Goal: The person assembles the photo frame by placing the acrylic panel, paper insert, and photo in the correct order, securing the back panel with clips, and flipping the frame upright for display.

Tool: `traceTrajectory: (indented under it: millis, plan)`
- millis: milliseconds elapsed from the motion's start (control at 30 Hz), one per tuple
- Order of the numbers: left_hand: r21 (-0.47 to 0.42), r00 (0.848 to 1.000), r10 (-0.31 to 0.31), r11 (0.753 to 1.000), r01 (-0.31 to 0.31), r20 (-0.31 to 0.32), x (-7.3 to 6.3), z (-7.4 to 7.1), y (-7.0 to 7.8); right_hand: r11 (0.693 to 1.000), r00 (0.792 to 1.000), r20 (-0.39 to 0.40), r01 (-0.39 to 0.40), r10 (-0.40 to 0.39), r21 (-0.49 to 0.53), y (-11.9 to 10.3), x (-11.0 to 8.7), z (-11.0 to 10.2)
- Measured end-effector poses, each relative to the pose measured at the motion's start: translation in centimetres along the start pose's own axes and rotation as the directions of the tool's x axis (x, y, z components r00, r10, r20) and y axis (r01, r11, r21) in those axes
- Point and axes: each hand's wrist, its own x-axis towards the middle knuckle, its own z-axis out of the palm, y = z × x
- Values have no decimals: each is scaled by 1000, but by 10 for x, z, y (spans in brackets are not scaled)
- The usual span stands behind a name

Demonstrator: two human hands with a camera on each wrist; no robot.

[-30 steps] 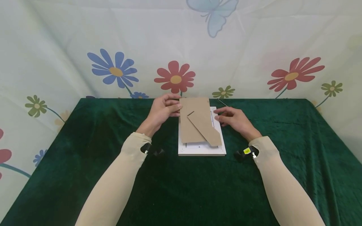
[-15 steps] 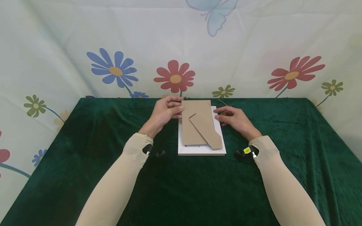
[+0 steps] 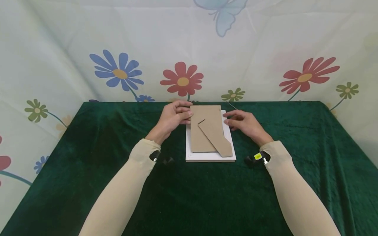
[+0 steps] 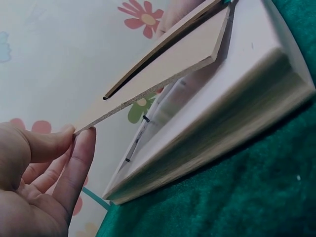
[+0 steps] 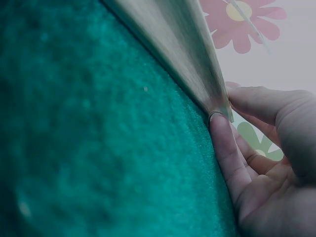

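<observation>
One brown backing board (image 3: 200, 138) sits over the white frame (image 3: 206, 157), tilted – far end raised, near end low, gap visible from the left wrist. Stand leg (image 3: 222, 146) runs diagonally across its top. Board is between the hands: left hand (image 3: 173, 115) pinches its left edge near the far corner; right hand (image 3: 245, 124) is clear of it – thumb and finger gripping the frame's right side. Green cloth (image 3: 206, 196) underneath.
</observation>
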Motion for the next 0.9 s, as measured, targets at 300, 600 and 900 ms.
traceTrajectory:
  millis: [300, 600, 900]
  plan:
    - [13, 1000, -7, 1000, 7, -5, 1, 1, -2, 1000, 1000, 3, 6, -6, 2, -2, -1, -1]
    - [24, 1000, -22, 999, 22, -19, 2, 3, -5, 1000, 1000, 1, 2, -2, -1, -3, -1, -1]
    - [24, 999, -31, 999, 32, -27, 3, 5, -8, 1000, 1000, 0, -3, 3, 3, -2, -1, -1]
